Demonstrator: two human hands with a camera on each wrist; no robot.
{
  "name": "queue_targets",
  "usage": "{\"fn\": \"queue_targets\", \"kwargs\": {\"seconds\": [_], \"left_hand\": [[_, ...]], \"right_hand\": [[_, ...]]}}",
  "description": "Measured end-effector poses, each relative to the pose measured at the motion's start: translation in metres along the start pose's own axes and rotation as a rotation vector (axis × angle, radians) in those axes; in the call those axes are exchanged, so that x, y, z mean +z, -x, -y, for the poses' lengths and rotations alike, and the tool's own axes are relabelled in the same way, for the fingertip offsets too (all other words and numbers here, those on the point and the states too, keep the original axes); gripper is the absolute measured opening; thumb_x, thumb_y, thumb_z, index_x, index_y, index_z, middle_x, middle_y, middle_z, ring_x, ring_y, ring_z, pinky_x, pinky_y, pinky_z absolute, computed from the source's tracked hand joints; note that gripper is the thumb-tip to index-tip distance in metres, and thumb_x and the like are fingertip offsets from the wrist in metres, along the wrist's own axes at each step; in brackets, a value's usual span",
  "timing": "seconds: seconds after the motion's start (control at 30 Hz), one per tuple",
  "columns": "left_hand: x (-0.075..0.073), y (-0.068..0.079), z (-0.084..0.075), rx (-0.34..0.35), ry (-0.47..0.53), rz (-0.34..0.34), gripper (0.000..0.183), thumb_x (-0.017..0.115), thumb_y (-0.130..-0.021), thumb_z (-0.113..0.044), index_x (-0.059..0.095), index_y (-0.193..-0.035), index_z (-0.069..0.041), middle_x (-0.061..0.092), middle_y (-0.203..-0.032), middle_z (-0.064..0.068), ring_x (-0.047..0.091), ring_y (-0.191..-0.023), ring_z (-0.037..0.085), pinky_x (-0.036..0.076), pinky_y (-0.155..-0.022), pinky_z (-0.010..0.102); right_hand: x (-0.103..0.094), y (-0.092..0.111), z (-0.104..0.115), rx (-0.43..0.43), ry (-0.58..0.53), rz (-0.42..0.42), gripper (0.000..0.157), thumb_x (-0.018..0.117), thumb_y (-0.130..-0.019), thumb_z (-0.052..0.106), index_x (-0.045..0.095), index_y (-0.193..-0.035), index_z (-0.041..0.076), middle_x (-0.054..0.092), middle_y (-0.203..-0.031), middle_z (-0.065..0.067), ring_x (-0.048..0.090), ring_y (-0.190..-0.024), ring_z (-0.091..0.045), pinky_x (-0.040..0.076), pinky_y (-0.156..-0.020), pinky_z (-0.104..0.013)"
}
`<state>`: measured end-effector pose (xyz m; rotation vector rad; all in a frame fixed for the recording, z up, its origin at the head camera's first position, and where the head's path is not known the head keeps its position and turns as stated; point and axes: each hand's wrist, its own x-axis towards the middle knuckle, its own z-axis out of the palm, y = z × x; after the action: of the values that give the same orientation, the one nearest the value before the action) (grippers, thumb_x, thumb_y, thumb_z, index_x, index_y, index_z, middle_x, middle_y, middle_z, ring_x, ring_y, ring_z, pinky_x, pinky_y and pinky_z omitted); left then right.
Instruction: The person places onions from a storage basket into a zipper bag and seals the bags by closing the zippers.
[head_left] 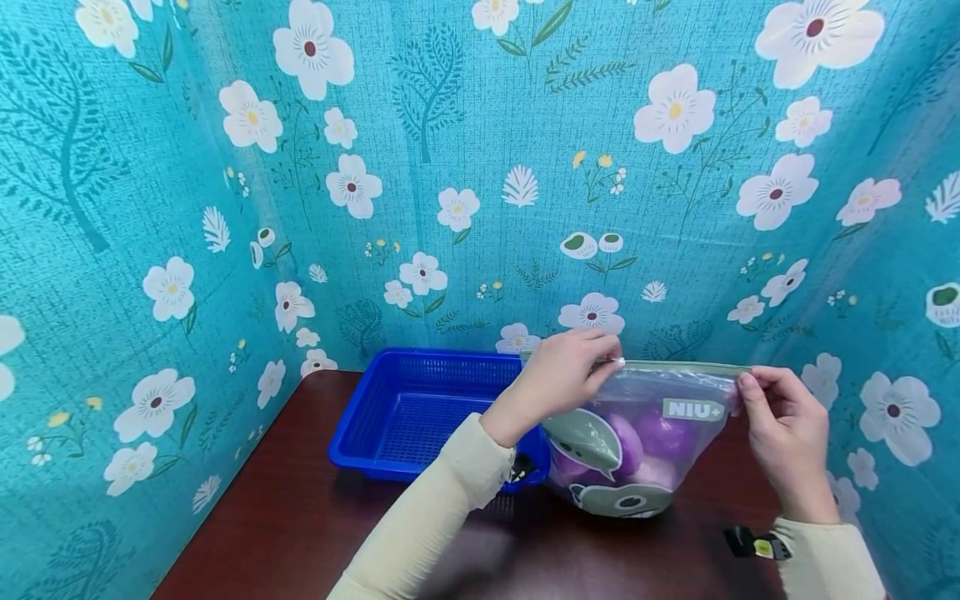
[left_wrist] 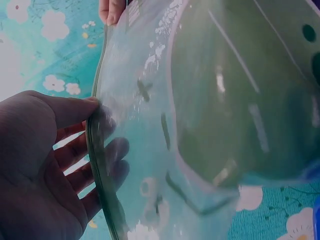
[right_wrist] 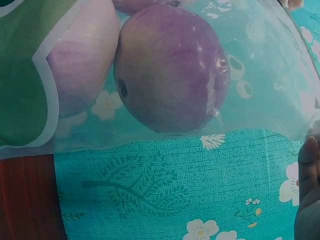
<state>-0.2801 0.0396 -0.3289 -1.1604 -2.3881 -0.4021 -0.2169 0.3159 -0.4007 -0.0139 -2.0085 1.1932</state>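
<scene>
A clear zip bag (head_left: 705, 433) with a green top strip, "NIU+" lettering and a printed cartoon face stands upright on the table. Several red onions (right_wrist: 172, 70) show through its plastic. My left hand (head_left: 562, 379) pinches the top strip left of its middle; in the left wrist view its thumb (left_wrist: 75, 109) is on the near side, with fingers showing through the film behind. My right hand (head_left: 787, 433) pinches the upper right corner between thumb and fingers. Along the top, the strip is drawn nearly straight between both hands.
To the left of the bag sits a blue plastic basket (head_left: 367, 408) with perforated sides, partly hidden behind my left forearm. A dark brown table (head_left: 300, 517) lies beneath. Turquoise flowered cloth (head_left: 465, 125) hangs behind and on both sides.
</scene>
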Motion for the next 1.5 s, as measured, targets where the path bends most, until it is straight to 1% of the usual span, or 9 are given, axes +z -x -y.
{"fn": "queue_targets", "kwargs": {"seconds": [0.17,0.27,0.47,0.57,0.67,0.8,1.07,1.3,1.5], "left_hand": [[-0.003,0.007,0.009,-0.017,0.014,-0.002,0.013,0.059,-0.106,-0.033,0.067,-0.101,-0.024,0.063,-0.091,-0.014,0.055,-0.08,0.003,0.047,-0.072,0.019],[-0.005,0.011,0.013,-0.025,0.016,-0.013,0.012,0.06,-0.106,-0.032,0.069,-0.103,-0.025,0.065,-0.094,-0.014,0.058,-0.083,0.003,0.048,-0.073,0.019],[-0.01,0.018,0.024,-0.035,0.036,-0.02,0.013,0.061,-0.106,-0.03,0.071,-0.108,-0.022,0.071,-0.103,-0.01,0.065,-0.093,0.007,0.052,-0.078,0.022],[-0.013,0.022,0.03,-0.047,0.049,-0.022,0.013,0.061,-0.106,-0.029,0.071,-0.108,-0.021,0.071,-0.104,-0.009,0.066,-0.094,0.009,0.053,-0.077,0.024],[-0.016,0.026,0.034,-0.06,0.048,-0.029,0.011,0.062,-0.105,-0.029,0.07,-0.106,-0.022,0.071,-0.102,-0.009,0.066,-0.093,0.008,0.052,-0.078,0.025],[-0.017,0.03,0.04,-0.075,0.049,-0.034,0.011,0.062,-0.105,-0.03,0.07,-0.103,-0.023,0.07,-0.098,-0.011,0.063,-0.087,0.008,0.051,-0.077,0.027],[-0.02,0.038,0.053,-0.121,0.082,-0.039,0.012,0.061,-0.106,-0.032,0.07,-0.105,-0.024,0.068,-0.098,-0.011,0.059,-0.085,0.008,0.05,-0.073,0.027],[-0.023,0.043,0.062,-0.141,0.116,-0.061,0.01,0.061,-0.105,-0.03,0.069,-0.103,-0.024,0.066,-0.095,-0.01,0.062,-0.086,0.011,0.049,-0.07,0.027],[-0.022,0.047,0.067,-0.162,0.14,-0.057,0.012,0.061,-0.106,-0.031,0.07,-0.104,-0.023,0.066,-0.094,-0.009,0.063,-0.087,0.011,0.05,-0.07,0.025]], "right_hand": [[-0.001,-0.002,-0.003,-0.004,-0.009,-0.011,0.018,0.063,-0.102,0.008,0.067,-0.116,-0.004,0.061,-0.087,0.016,0.052,-0.072,-0.006,0.045,-0.061,-0.008],[-0.001,-0.003,-0.003,-0.005,-0.027,-0.008,0.018,0.063,-0.102,0.007,0.066,-0.116,-0.005,0.062,-0.087,0.015,0.053,-0.072,-0.007,0.046,-0.062,-0.009],[-0.002,-0.004,-0.005,-0.006,-0.037,0.004,0.018,0.062,-0.103,0.008,0.065,-0.116,-0.004,0.063,-0.089,0.01,0.054,-0.072,-0.009,0.048,-0.063,-0.008],[-0.003,-0.004,-0.005,0.001,-0.027,0.006,0.019,0.062,-0.103,0.01,0.065,-0.116,-0.003,0.064,-0.09,0.009,0.055,-0.073,-0.011,0.048,-0.063,-0.008],[-0.004,-0.003,-0.005,0.014,-0.021,0.006,0.019,0.062,-0.104,0.012,0.065,-0.116,-0.002,0.064,-0.09,0.009,0.055,-0.074,-0.012,0.047,-0.063,-0.008],[-0.004,-0.002,-0.005,0.016,-0.023,0.007,0.018,0.062,-0.103,0.011,0.065,-0.116,-0.002,0.064,-0.089,0.01,0.055,-0.074,-0.012,0.047,-0.063,-0.009],[-0.005,0.0,-0.005,0.016,-0.023,0.0,0.018,0.061,-0.104,0.011,0.065,-0.116,-0.003,0.064,-0.089,0.008,0.055,-0.072,-0.009,0.048,-0.064,-0.008],[-0.007,0.001,-0.007,0.032,-0.023,-0.01,0.018,0.061,-0.104,0.011,0.065,-0.116,-0.002,0.064,-0.089,0.009,0.055,-0.073,-0.008,0.048,-0.064,-0.007],[-0.009,0.001,-0.009,0.071,-0.018,-0.013,0.019,0.062,-0.104,0.012,0.066,-0.117,0.0,0.064,-0.09,0.009,0.056,-0.073,-0.009,0.047,-0.063,-0.007]]}}
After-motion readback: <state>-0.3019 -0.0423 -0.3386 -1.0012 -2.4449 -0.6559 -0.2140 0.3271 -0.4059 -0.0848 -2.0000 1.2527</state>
